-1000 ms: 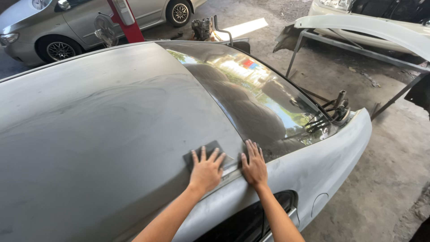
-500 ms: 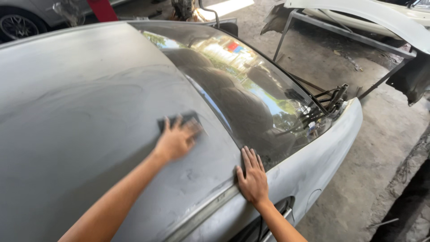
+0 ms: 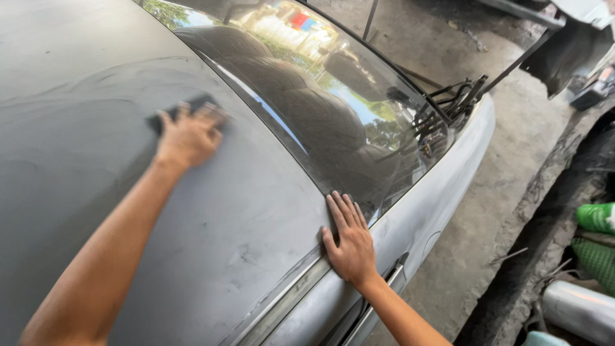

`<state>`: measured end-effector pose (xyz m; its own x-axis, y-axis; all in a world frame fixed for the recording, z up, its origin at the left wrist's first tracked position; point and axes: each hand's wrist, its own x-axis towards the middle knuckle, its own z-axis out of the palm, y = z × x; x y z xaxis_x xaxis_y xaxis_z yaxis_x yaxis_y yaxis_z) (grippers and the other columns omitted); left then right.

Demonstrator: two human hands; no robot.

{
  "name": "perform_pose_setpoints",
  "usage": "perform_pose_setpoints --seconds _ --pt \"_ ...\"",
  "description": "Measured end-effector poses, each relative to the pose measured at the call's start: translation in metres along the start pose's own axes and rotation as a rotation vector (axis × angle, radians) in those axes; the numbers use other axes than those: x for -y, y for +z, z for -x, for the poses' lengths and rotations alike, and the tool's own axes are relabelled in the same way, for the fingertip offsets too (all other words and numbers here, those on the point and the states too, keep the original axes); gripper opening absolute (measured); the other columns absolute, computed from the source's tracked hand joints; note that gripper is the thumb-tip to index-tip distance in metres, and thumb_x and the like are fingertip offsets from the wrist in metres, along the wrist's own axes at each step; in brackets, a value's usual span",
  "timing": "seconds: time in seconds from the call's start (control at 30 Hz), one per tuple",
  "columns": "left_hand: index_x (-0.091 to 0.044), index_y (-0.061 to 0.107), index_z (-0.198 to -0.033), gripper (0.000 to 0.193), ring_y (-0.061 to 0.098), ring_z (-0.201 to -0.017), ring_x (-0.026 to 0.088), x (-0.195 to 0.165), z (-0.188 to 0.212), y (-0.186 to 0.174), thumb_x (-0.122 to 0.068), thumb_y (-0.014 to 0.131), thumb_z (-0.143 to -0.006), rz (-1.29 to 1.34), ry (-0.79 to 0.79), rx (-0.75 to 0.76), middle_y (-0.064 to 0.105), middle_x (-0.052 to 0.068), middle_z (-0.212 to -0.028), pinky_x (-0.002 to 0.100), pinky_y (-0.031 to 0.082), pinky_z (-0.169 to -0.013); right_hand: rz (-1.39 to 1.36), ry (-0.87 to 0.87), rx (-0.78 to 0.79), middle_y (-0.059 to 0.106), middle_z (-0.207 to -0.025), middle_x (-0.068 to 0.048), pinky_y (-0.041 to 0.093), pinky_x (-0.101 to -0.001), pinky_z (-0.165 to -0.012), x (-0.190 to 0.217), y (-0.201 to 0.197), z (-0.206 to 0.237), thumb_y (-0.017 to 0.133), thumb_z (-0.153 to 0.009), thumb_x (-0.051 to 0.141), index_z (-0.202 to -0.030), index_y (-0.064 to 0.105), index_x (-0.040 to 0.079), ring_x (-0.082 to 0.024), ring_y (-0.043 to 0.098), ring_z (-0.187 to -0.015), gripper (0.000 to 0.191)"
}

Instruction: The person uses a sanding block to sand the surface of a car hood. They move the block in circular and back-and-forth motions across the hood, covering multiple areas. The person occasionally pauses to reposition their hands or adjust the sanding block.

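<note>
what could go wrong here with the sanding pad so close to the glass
1. The left hand presses the dark pad on the grey roof not far from the windscreen; a stroke running wide could scuff the glass.
2. The right hand rests flat at the roof's edge, fingertips on the glass; it may slip on a dusty panel while the person leans over.

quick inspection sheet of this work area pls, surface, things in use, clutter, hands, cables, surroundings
surface: car roof, dull grey, matt with swirl marks
job's things: dark sanding pad flat on the roof under the left hand
clutter: green containers and a silver cylinder on the ground at right
grippers: left hand pressing the pad; right hand flat at the edge of the glass
cables: nothing seen
surroundings: concrete floor, wiper arms
</note>
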<state>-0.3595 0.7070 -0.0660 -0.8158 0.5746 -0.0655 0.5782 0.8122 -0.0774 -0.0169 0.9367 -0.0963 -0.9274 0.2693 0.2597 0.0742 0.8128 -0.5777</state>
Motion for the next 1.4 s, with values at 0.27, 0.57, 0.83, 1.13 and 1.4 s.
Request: perform_pose_setpoints --seconds 0.27,0.57,0.83,1.13,1.4 --pt "-0.043 0.027 -0.157 0.056 0.009 -0.155 0.033 0.014 -0.079 -0.034 -0.051 0.032 -0.102 0.112 -0.240 0.068 0.017 -0.012 -0.168 0.071 0.000 -0.121 -0.023 0.033 0.003 0.043 -0.161 -0.013 0.019 -0.0425 -0.127 0.004 -0.003 0.000 0.052 -0.092 0.030 -0.152 0.046 0.005 -0.030 0.031 -0.154 0.065" --pt "-0.045 0.034 -0.157 0.054 0.013 -0.157 0.035 -0.020 -0.041 0.007 -0.049 0.030 -0.103 0.054 0.212 0.118 0.021 -0.009 -0.169 0.069 0.003 -0.123 -0.023 0.011 0.023 0.042 -0.161 -0.014 0.020 -0.0433 -0.126 0.005 -0.004 -0.001 0.053 -0.092 0.028 -0.153 0.045 0.004 -0.032 0.031 -0.153 0.066" --pt "-0.038 0.033 -0.158 0.055 0.014 -0.153 0.043 0.002 -0.049 -0.016 -0.040 0.030 -0.103 -0.012 -0.066 0.005 0.023 -0.005 -0.168 0.076 0.006 -0.115 -0.019 0.032 0.016 0.043 -0.161 -0.013 0.021 -0.0429 -0.125 0.006 -0.004 -0.003 0.054 -0.091 0.028 -0.152 0.046 0.005 -0.032 0.031 -0.152 0.065" --pt "-0.041 0.038 -0.153 0.052 0.018 -0.154 0.035 -0.013 -0.019 -0.043 -0.043 0.031 -0.101 0.067 -0.044 0.043 0.028 -0.007 -0.165 0.071 0.006 -0.120 -0.031 0.008 -0.019 0.044 -0.160 -0.013 0.021 -0.0426 -0.126 0.001 -0.002 0.000 0.055 -0.092 0.030 -0.151 0.047 0.004 -0.031 0.032 -0.153 0.065" --pt "-0.041 0.038 -0.152 0.054 0.007 -0.150 0.037 -0.108 0.097 0.005 -0.045 0.037 -0.098 -0.007 0.562 0.133 0.025 -0.003 -0.168 0.066 -0.005 -0.116 -0.050 -0.015 -0.032 0.045 -0.160 -0.015 0.021 -0.0426 -0.126 -0.002 0.000 0.001 0.056 -0.093 0.030 -0.151 0.048 0.003 -0.032 0.034 -0.152 0.064"
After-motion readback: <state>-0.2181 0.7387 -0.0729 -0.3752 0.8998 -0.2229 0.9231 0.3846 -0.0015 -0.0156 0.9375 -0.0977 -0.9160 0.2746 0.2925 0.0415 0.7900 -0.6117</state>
